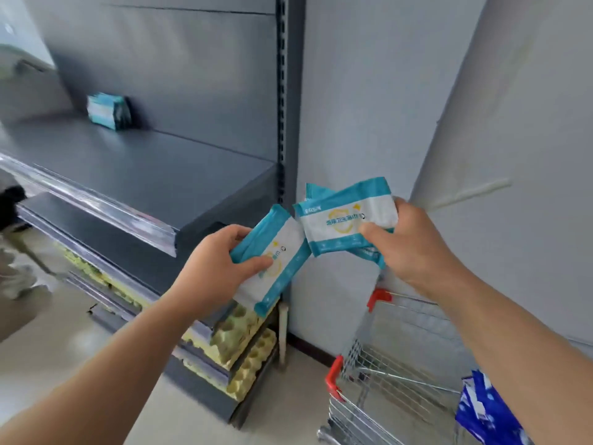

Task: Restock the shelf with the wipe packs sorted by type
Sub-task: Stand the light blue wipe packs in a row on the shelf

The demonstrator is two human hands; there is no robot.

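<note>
My left hand (213, 268) grips one teal-and-white wipe pack (272, 258), tilted, in front of the shelf's right end. My right hand (410, 242) holds a small bunch of the same teal-and-white packs (345, 220), at least two, with one partly hidden behind the front one. Both hands are raised just right of the grey shelf (154, 175). A short row of teal packs (107, 110) stands on that shelf at the back left. Dark blue packs (484, 409) lie in the cart at lower right.
A wire shopping cart (385, 364) with red corners stands below my right arm. Yellow egg trays (244, 345) fill the lower shelves. A grey upright post (287, 91) and a pale wall bound the shelf on the right. A person's legs (12, 252) show at far left.
</note>
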